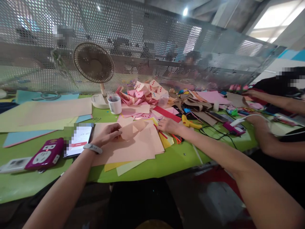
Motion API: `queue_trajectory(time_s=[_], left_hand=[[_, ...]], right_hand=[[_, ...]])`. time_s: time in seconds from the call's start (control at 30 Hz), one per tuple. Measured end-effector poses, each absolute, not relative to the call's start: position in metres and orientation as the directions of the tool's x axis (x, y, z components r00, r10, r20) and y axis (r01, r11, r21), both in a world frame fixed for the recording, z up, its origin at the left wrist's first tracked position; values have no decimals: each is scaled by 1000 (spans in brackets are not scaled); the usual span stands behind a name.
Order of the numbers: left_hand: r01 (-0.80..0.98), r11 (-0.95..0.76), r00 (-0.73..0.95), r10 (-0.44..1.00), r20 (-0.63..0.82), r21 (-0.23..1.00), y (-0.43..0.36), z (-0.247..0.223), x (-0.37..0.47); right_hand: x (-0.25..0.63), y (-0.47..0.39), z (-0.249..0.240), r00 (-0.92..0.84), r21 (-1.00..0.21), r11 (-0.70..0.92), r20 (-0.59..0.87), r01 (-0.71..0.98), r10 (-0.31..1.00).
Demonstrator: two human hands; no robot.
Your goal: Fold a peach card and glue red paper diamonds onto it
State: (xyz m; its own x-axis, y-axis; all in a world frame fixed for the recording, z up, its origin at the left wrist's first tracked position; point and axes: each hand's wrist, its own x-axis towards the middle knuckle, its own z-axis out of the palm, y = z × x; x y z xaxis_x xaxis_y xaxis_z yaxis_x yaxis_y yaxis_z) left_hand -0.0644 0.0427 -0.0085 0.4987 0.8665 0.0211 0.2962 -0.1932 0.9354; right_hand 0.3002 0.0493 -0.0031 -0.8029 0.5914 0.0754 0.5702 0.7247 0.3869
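Sheets of pale pink paper (133, 149) lie stacked in front of me, with yellow sheets showing beneath. My left hand (111, 134), a white band on its wrist, is closed at the left edge of a folded pale pink piece (131, 131) on top of the stack. What its curled fingers pinch is most likely that piece's edge. Beyond the stack's right side, my right hand (168, 125) has its fingers bent together near narrow red strips and yellow paper (169, 140). Anything between those fingertips is too small to make out. A red strip (166, 113) lies just behind it.
A fan (94, 62) and white mug (114, 104) stand behind the stack. Left are a phone (79, 140) and purple device (45, 154). A yellow glue gun (190, 122) with a black cord lies right. Another person's arms (278, 101) reach in at far right.
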Motion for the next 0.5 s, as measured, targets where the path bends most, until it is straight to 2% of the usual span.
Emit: queue_trajectory(time_s=[0.1,0.17,0.2,0.27,0.33,0.37,0.43,0.5], left_hand=[[292,-200,510,860,24,935,45,-12,-66],[291,-190,513,858,15,938,46,-13,-67],[291,-193,513,858,17,937,47,-13,-67],[296,-220,514,857,39,929,46,-10,-68],[311,-249,510,858,60,917,45,-7,-67],[319,-257,507,860,64,912,44,-6,-67],[335,-253,498,865,57,908,43,-4,-67],[342,-244,496,867,46,907,43,-4,-66]], right_hand=[[310,54,5,-747,331,670,259,664,613],[316,57,13,-608,216,583,459,783,647],[318,59,17,-496,112,535,564,838,660],[319,62,22,-216,-186,472,708,861,672],[314,65,21,16,-478,469,713,742,701],[310,66,19,82,-583,475,683,659,725],[300,65,9,105,-711,473,603,520,791],[290,62,-3,69,-779,433,515,455,854]])
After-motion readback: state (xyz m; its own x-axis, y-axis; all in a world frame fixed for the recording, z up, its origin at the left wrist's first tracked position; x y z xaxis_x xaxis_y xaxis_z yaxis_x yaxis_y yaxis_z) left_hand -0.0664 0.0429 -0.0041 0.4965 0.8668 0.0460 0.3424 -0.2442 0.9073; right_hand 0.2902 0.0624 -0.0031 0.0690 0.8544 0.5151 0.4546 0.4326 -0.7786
